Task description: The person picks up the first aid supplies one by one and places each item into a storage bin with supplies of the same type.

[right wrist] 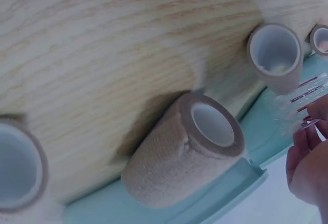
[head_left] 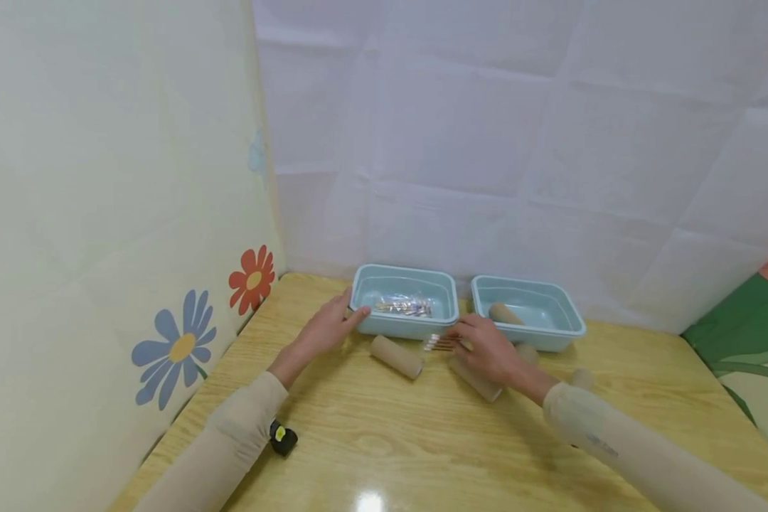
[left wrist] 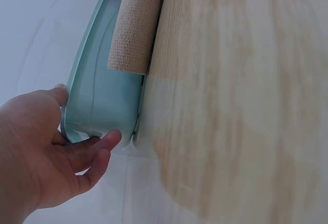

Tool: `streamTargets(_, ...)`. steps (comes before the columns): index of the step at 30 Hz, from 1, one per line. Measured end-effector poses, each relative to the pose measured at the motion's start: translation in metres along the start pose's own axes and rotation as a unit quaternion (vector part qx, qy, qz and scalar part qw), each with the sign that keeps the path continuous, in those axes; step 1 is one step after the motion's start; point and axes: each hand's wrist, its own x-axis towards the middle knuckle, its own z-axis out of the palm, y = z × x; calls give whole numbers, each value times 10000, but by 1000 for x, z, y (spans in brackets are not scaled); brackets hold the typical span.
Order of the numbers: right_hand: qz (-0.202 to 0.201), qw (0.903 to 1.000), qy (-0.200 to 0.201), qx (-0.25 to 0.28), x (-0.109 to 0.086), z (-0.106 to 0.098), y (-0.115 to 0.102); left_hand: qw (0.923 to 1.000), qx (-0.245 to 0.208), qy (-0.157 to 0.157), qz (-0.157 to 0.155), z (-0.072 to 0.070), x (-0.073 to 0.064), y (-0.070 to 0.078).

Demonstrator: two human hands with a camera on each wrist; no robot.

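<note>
My left hand (head_left: 323, 328) grips the left end of a light blue plastic bin (head_left: 400, 326), its thumb at the rim and its fingers round the outside corner. Inside that bin lie clear wrapped packets of swabs (head_left: 403, 306). In front of the bin's right corner, my right hand (head_left: 489, 350) pinches a clear packet of reddish-brown swabs (right wrist: 305, 98) at one end. Under this hand lies a tan bandage roll (head_left: 476, 380), partly covered by it. Another bandage roll (head_left: 397, 357) rests just before the left bin.
A second light blue bin (head_left: 550, 340) stands to the right with one bandage roll (head_left: 504, 313) in it. More rolls, one a tan roll (head_left: 582, 379), stand near the right forearm. A small black object (head_left: 284, 439) sits by the left sleeve. Fabric walls enclose the table (head_left: 390, 441).
</note>
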Motion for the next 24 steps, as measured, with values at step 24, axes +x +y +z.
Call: streamTargets(24,344,9903,991,914,21,-34,-7,9999,-91,-28,-41,1,3,-4)
